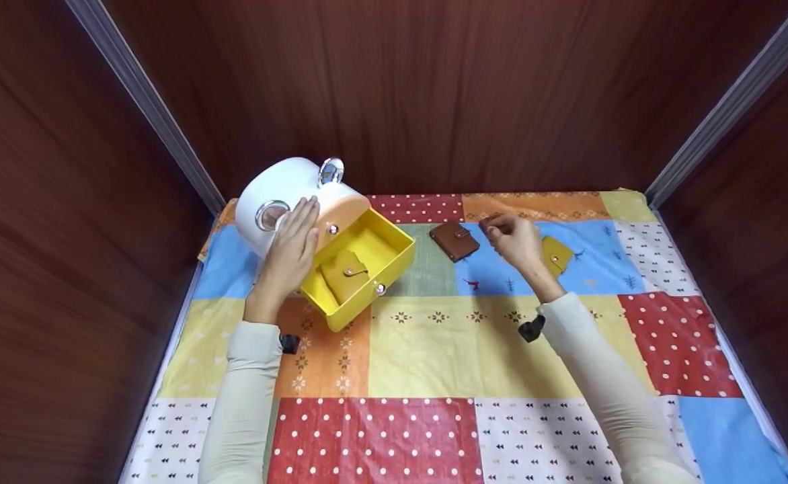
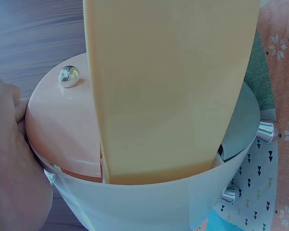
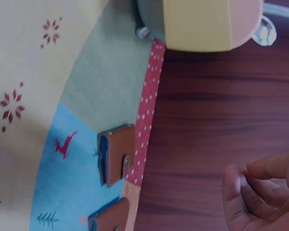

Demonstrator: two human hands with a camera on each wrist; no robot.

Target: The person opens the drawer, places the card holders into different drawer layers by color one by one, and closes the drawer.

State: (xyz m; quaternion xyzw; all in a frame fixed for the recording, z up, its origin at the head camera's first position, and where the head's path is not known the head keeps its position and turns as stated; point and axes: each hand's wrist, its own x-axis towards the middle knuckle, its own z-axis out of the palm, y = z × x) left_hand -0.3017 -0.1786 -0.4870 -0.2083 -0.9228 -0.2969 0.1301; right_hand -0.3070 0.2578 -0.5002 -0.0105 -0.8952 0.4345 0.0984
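My left hand (image 1: 291,245) rests with straight fingers on top of a white rounded storage box (image 1: 286,176). Out of the box's front extends a yellow drawer (image 1: 397,265), and a mustard card wallet (image 1: 343,277) lies inside it. In the left wrist view that hand is beside the box's peach compartment (image 2: 62,120). My right hand (image 1: 518,242) hovers over a brown card wallet (image 3: 111,216) and partly hides it in the head view; its loosely bent fingers hold nothing. Another brown card wallet (image 1: 455,240) lies left of it, a second mustard card wallet (image 1: 558,254) right.
A patchwork cloth (image 1: 421,349) covers the table. Brown wood-grain panels (image 1: 434,94) enclose the back and both sides. Silver knobs and a round chrome piece (image 1: 331,171) stick out from the box.
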